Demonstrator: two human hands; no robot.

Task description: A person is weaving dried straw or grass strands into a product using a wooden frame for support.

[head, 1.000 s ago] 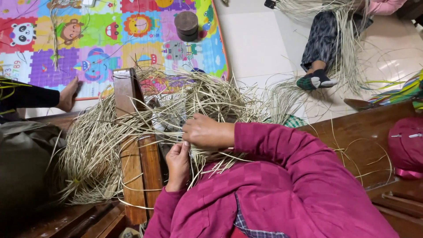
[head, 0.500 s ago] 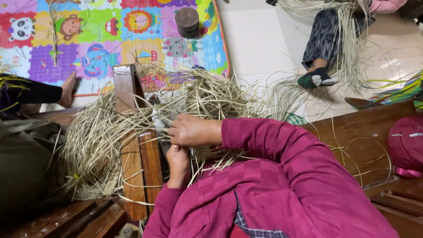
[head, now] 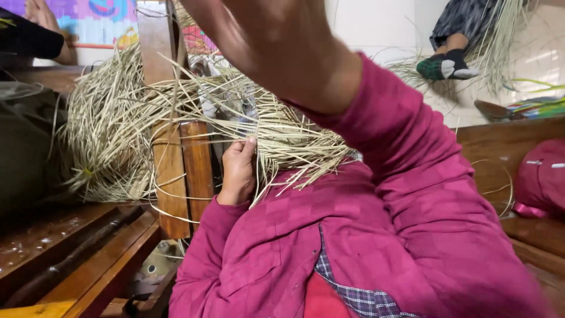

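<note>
Just two hands [head: 238, 171], one straw bundle [head: 176, 112]

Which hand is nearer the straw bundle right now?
Left. The left hand grips strands of the straw bundle at its near edge; the right hand is raised above it, close to the camera, touching nothing.

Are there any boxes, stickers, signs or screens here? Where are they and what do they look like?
No boxes, signs or screens show.
Play mat: on the floor at the top left, flat, with bright squares of purple, blue, pink and yellow; it bears pictures, too cut off to tell.
Small pale tag: on the dark pink bundle at the right edge; too small to make out.
</note>
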